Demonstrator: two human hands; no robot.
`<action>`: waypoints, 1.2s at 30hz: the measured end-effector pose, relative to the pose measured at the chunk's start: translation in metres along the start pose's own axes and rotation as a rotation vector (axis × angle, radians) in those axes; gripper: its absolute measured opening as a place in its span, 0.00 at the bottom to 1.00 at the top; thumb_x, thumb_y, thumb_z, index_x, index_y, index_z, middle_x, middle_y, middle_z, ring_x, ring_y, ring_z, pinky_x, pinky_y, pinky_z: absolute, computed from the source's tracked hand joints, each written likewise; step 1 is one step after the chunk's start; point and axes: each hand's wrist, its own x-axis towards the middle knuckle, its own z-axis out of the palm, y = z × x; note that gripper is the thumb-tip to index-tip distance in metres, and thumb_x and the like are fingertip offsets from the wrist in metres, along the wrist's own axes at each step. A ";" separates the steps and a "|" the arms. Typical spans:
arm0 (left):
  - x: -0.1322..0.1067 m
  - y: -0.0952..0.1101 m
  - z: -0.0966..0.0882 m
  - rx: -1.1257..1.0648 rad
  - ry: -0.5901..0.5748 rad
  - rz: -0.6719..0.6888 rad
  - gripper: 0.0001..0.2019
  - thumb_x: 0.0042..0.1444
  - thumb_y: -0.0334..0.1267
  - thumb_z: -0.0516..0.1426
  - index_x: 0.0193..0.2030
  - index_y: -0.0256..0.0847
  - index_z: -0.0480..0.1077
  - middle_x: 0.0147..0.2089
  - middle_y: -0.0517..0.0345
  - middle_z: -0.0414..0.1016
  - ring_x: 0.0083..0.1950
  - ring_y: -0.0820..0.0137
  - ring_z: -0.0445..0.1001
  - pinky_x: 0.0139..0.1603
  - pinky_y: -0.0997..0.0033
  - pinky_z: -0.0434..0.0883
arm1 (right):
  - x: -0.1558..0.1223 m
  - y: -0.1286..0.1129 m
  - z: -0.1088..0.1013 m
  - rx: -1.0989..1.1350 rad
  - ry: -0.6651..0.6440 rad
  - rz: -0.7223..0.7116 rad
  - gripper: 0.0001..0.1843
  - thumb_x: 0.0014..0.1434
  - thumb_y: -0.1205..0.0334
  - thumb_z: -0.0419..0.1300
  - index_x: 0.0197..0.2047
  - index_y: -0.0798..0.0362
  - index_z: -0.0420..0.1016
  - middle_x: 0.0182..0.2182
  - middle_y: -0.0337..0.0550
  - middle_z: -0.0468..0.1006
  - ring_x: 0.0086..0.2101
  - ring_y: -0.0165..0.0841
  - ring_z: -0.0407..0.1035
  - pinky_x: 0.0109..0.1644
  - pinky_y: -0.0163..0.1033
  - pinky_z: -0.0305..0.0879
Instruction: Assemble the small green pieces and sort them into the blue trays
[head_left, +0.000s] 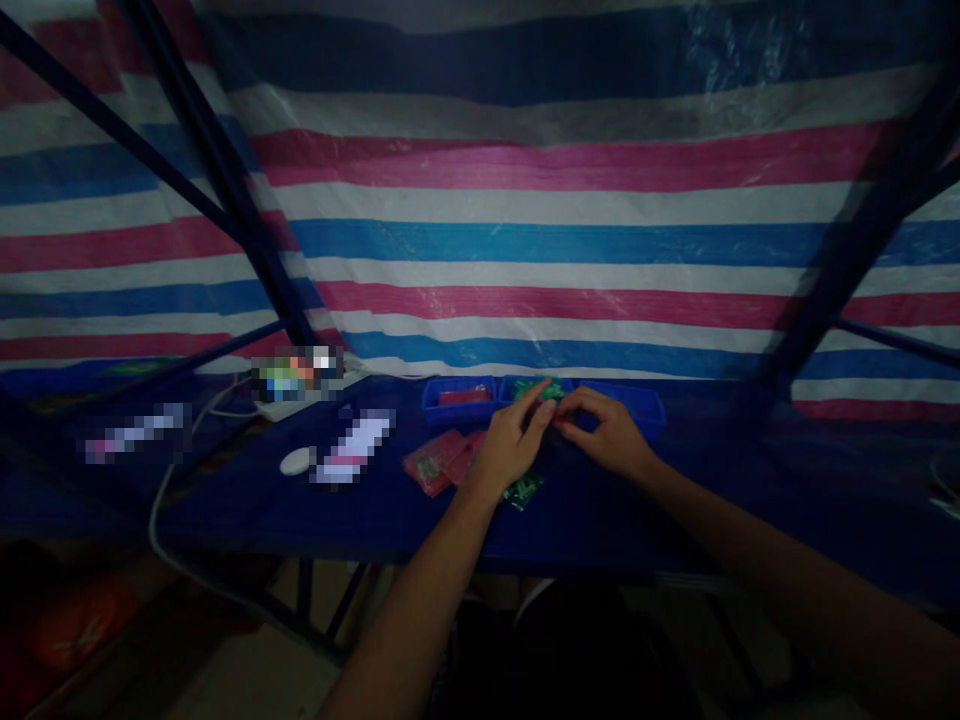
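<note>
My left hand and my right hand meet over the table, in front of the small blue trays. The right thumb and fingers pinch together close to the left thumb. My left index finger stretches forward while its thumb bends toward the right fingertips; the other left fingers are hidden. Whatever sits between the fingertips is too small and dark to make out. Red plastic packets lie just left of my left hand. A green packet rests under my left wrist. Green pieces fill the middle tray behind my fingers.
A left tray holds something red; a right tray stands behind my right hand. On the blue table are a blurred phone-like object, a white disc and a power strip with cables. Blue frame bars and striped sheeting stand behind.
</note>
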 end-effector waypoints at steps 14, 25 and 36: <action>0.000 -0.005 -0.003 0.021 0.081 0.004 0.29 0.60 0.32 0.57 0.69 0.43 0.62 0.38 0.57 0.79 0.35 0.67 0.76 0.43 0.67 0.72 | 0.004 -0.003 -0.006 0.307 0.242 0.249 0.24 0.57 0.49 0.70 0.54 0.45 0.76 0.53 0.46 0.78 0.51 0.41 0.74 0.57 0.48 0.72; 0.006 -0.013 -0.002 -0.184 0.224 -0.074 0.30 0.62 0.40 0.62 0.69 0.42 0.60 0.39 0.57 0.79 0.40 0.67 0.79 0.46 0.67 0.75 | 0.001 0.016 0.001 0.606 0.022 0.462 0.35 0.47 0.55 0.77 0.58 0.46 0.74 0.46 0.43 0.84 0.46 0.40 0.79 0.54 0.48 0.75; 0.005 -0.009 0.001 -0.259 0.183 -0.094 0.31 0.58 0.44 0.66 0.67 0.43 0.64 0.39 0.56 0.80 0.38 0.68 0.78 0.44 0.67 0.76 | 0.002 0.009 -0.001 0.527 0.021 0.483 0.17 0.50 0.50 0.75 0.39 0.50 0.83 0.37 0.42 0.85 0.37 0.37 0.78 0.49 0.45 0.74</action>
